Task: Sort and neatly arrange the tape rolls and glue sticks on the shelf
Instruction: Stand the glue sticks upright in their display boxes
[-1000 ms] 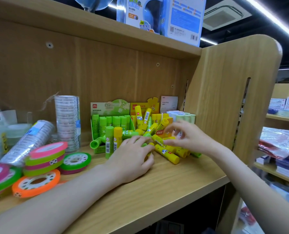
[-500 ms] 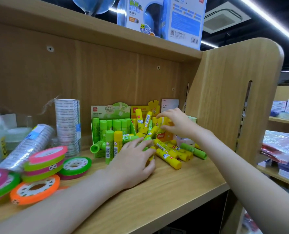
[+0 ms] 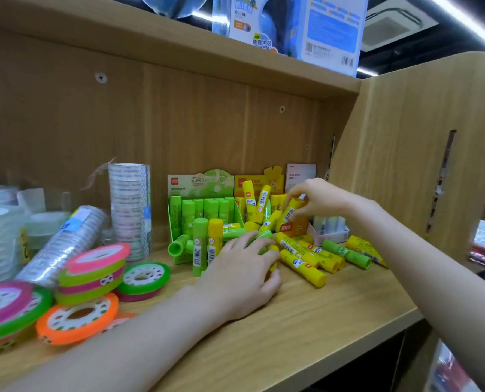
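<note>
Yellow and green glue sticks lie in a loose pile (image 3: 315, 257) on the wooden shelf (image 3: 306, 321). My left hand (image 3: 241, 275) rests on the pile's left end, fingers curled round a green and a yellow stick. My right hand (image 3: 317, 200) pinches a yellow glue stick (image 3: 291, 211) at the orange display box (image 3: 293, 226). A green display box (image 3: 204, 207) holds upright green sticks. Two sticks, one green (image 3: 199, 246) and one yellow (image 3: 215, 240), stand in front of it. Coloured tape rolls (image 3: 94, 271) and clear tape stacks (image 3: 129, 207) sit at the left.
A small white box (image 3: 332, 229) of pale sticks stands by the shelf's right side panel (image 3: 422, 165). Boxed globes (image 3: 292, 26) sit on the upper shelf. Clear plastic tape tubs (image 3: 0, 233) crowd the far left. More shelving shows at the right.
My right hand has risen from the loose pile to the orange box with a yellow stick pinched in it. My left hand has stayed on the pile's left end.
</note>
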The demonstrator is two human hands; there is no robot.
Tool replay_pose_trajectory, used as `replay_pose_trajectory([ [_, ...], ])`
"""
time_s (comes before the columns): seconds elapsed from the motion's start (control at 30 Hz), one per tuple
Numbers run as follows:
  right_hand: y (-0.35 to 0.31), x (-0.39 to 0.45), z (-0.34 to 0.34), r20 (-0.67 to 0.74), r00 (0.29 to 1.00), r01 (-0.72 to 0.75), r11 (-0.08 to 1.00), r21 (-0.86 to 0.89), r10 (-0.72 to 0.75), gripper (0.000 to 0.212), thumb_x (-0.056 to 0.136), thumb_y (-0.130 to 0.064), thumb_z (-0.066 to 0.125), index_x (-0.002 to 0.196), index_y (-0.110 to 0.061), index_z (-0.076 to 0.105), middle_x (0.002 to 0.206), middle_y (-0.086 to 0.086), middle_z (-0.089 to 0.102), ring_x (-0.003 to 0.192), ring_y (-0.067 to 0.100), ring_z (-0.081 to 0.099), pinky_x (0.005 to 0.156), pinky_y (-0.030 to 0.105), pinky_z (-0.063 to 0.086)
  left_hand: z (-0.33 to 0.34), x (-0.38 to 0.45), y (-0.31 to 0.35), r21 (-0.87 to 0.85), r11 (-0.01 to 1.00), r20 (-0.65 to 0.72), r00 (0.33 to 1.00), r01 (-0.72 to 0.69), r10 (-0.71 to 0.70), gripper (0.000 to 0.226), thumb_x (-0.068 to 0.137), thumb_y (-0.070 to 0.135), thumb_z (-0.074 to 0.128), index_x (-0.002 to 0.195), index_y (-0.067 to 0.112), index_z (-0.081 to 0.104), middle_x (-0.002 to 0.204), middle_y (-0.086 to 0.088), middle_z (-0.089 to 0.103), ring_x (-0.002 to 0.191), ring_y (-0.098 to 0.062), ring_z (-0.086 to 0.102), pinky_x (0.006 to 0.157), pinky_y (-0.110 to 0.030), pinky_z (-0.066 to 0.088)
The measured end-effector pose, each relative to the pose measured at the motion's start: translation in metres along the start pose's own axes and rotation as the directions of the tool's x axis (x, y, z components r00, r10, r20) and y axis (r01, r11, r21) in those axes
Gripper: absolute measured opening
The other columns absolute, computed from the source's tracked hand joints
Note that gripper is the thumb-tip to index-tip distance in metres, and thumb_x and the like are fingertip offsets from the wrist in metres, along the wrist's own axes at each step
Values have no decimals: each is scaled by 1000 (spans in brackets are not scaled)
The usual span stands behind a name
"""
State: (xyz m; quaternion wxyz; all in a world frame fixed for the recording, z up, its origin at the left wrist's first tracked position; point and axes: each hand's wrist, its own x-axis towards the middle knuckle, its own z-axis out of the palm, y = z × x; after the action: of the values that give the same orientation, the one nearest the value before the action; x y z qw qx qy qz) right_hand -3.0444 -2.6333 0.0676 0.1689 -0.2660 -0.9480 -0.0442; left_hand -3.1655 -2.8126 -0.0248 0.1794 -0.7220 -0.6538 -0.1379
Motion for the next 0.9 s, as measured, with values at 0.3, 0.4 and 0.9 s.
replay_pose_trajectory([
  [0.3, -8, -1, -7, -197, 901, 18, 423, 906, 386, 5, 93, -12, 52, 89, -12, 49, 96, 18, 63, 82, 26, 65, 79, 33, 54, 1, 0, -1, -12, 1000, 10, 1000, 8, -8, 71, 79, 52, 4, 138, 30, 37, 151, 8, 27, 142, -14, 9, 114, -31, 11],
  [0.4, -8, 3, -5, -164, 900, -51, 471, 881, 404, 10, 97, -18, 46, 99, -13, 38, 87, 14, 58, 69, 20, 63, 65, 35, 56, 1, 0, -1, -6, 1000, 2, 1000, -4, 4, 86, 69, 55, -7, 137, 30, 38, 150, 7, 29, 142, -15, 11, 114, -32, 13],
  [0.9, -2, 16, -14, -266, 940, -139, 953, 269, 212, 24, 85, -20, 66, 108, -17, 65, 107, 4, 56, 91, 15, 52, 73, 27, 40, 2, 1, -2, -7, 1000, 24, 1000, -7, 8, 83, 71, 54, -4, 137, 27, 40, 148, 4, 32, 142, -18, 12, 113, -35, 14],
])
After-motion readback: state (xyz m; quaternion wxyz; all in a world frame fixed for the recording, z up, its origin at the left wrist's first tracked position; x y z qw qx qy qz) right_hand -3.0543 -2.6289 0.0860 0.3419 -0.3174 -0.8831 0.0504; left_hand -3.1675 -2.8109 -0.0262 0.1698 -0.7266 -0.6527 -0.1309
